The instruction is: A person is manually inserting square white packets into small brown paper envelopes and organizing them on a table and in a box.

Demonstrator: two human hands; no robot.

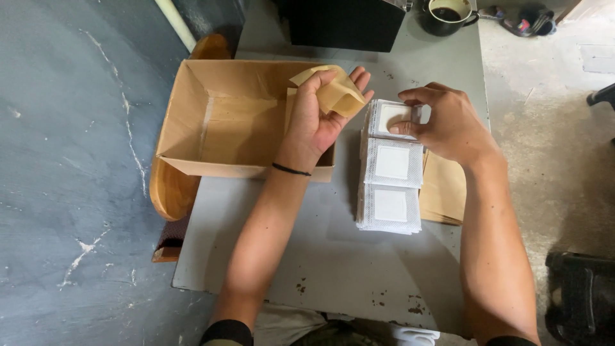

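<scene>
My left hand holds a small tan paper envelope above the near right corner of an open cardboard box. My right hand pinches the top white mesh pad of the farthest of three stacks. The other two stacks of white mesh pads lie in a row nearer me on the grey table. A pile of tan envelopes lies under my right wrist, just right of the stacks.
A black box and a dark mug stand at the table's far edge. A wooden stool sits under the cardboard box at the left. A black object rests on the concrete floor at right.
</scene>
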